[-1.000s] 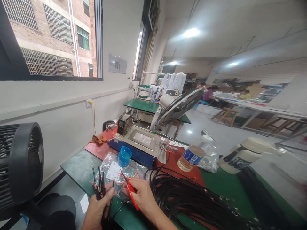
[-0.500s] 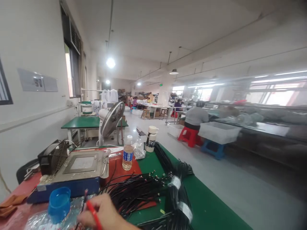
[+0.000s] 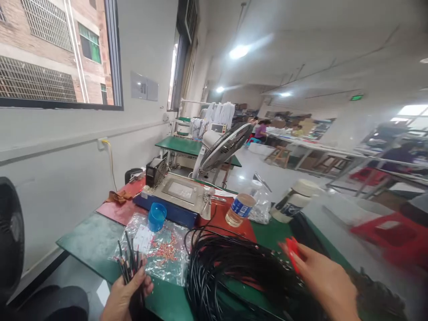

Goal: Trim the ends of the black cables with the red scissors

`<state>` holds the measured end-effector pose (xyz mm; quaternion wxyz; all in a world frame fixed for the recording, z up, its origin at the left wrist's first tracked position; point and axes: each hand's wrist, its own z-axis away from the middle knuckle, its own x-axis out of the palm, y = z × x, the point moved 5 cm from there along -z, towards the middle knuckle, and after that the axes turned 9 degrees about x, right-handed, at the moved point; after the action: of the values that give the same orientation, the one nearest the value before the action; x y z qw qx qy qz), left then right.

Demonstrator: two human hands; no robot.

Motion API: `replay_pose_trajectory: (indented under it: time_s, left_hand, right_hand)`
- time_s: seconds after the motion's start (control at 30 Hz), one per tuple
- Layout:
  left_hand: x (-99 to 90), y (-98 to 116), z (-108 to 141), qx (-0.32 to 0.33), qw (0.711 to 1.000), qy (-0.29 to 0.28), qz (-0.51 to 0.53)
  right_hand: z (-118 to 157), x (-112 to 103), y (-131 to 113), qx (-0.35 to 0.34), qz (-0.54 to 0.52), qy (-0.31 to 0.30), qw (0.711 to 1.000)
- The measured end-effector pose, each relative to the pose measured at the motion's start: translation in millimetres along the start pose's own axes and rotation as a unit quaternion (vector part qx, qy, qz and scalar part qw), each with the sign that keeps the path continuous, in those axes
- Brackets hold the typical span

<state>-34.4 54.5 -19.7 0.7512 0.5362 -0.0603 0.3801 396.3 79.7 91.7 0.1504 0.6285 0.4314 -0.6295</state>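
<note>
My left hand [image 3: 125, 294] grips a bunch of thin black wires [image 3: 129, 263] that stick up from the fist at the bottom left. My right hand [image 3: 323, 283] reaches out to the right over a big pile of black cables [image 3: 234, 272] on the green table [image 3: 90, 238]. It holds a small red tool [image 3: 293, 252] between the fingers. A clear plastic bag with small red parts [image 3: 162, 254] lies flat between the hands.
A blue cup [image 3: 157, 216] stands by a blue-based metal machine [image 3: 174, 196] on a red mat. A water bottle [image 3: 240, 208], a white flask [image 3: 291, 206] and a desk fan [image 3: 224, 147] stand behind. A black fan [image 3: 10, 232] sits at left. People work at far tables.
The view swung right across the room and came back left. My right hand with the red tool moved from beside my left hand out to the right, over the cable pile.
</note>
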Motion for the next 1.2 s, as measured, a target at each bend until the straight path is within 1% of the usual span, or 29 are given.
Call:
replay_pose_trajectory:
  time_s: [0.03, 0.07, 0.1, 0.13, 0.2, 0.23, 0.27, 0.3, 0.37, 0.43, 0.5, 0.57, 0.63, 0.73, 0.83, 0.93, 0.97, 1.0, 1.03, 1.07, 1.1, 1.13, 1.17, 1.2]
  left_hand:
    - [2.7, 0, 2, 0.003, 1.000, -0.007, -0.017]
    - [5.4, 1, 3, 0.009, 0.999, -0.015, -0.038]
    - [7.4, 1, 5, 0.013, 0.998, -0.020, -0.056]
    - [8.4, 2, 8, 0.015, 0.997, -0.019, -0.068]
    - [8.8, 4, 11, 0.021, 0.996, -0.013, -0.084]
    - [8.5, 5, 13, 0.024, 0.996, -0.012, -0.090]
    - [7.9, 6, 14, 0.027, 0.995, -0.011, -0.097]
    - [7.0, 7, 15, 0.031, 0.994, -0.009, -0.102]
    - [5.0, 7, 16, 0.036, 0.993, -0.006, -0.111]
    - [4.8, 7, 15, 0.051, 0.991, -0.014, -0.119]
    - [6.9, 8, 14, 0.070, 0.989, -0.033, -0.126]
    - [9.9, 5, 13, 0.073, 0.987, -0.053, -0.136]
    - [12.5, 2, 12, 0.060, 0.985, -0.064, -0.148]
    - [16.3, -2, 11, 0.051, 0.983, -0.071, -0.162]
    - [20.4, -2, 12, 0.059, 0.982, -0.075, -0.162]
    - [23.5, -1, 15, 0.066, 0.983, -0.079, -0.153]
    - [23.9, -1, 15, 0.066, 0.984, -0.079, -0.148]
    - [23.9, 0, 15, 0.065, 0.984, -0.081, -0.143]
    - [23.3, 1, 15, 0.066, 0.985, -0.080, -0.139]
    - [22.0, 2, 14, 0.066, 0.985, -0.078, -0.135]
    - [20.3, 3, 13, 0.066, 0.986, -0.075, -0.131]
    - [18.4, 5, 12, 0.064, 0.987, -0.074, -0.126]
    - [16.4, 6, 11, 0.060, 0.988, -0.073, -0.118]
    - [14.8, 8, 10, 0.056, 0.990, -0.074, -0.108]
  right_hand:
    - [14, 5, -21, -0.046, -0.059, -0.038, 0.996]
    - [30, 9, -47, -0.105, -0.132, -0.083, 0.982]
    - [49, 15, -77, -0.162, -0.190, -0.143, 0.958]
    - [68, 22, -106, -0.206, -0.238, -0.209, 0.926]
    - [105, 40, -158, -0.271, -0.309, -0.338, 0.847]
    - [121, 49, -178, -0.283, -0.341, -0.390, 0.807]
    - [135, 60, -193, -0.275, -0.361, -0.439, 0.775]
    - [146, 73, -204, -0.255, -0.371, -0.484, 0.750]
    - [163, 94, -214, -0.220, -0.387, -0.547, 0.709]
    - [173, 108, -217, -0.203, -0.401, -0.583, 0.677]
    - [178, 115, -216, -0.202, -0.412, -0.599, 0.656]
    - [179, 115, -214, -0.205, -0.421, -0.599, 0.649]
    - [178, 113, -212, -0.206, -0.428, -0.599, 0.645]
    - [177, 113, -212, -0.195, -0.436, -0.605, 0.637]
    - [177, 118, -211, -0.176, -0.437, -0.614, 0.634]
    - [178, 127, -208, -0.150, -0.422, -0.618, 0.646]
    - [178, 129, -208, -0.149, -0.411, -0.615, 0.656]
    - [177, 129, -207, -0.161, -0.399, -0.602, 0.673]
    - [175, 128, -207, -0.191, -0.383, -0.575, 0.697]
    - [173, 124, -207, -0.240, -0.364, -0.527, 0.730]
    - [170, 118, -207, -0.300, -0.341, -0.457, 0.765]
    - [168, 110, -207, -0.362, -0.314, -0.374, 0.794]
    - [167, 102, -207, -0.419, -0.285, -0.291, 0.811]
    - [168, 96, -206, -0.465, -0.258, -0.223, 0.817]
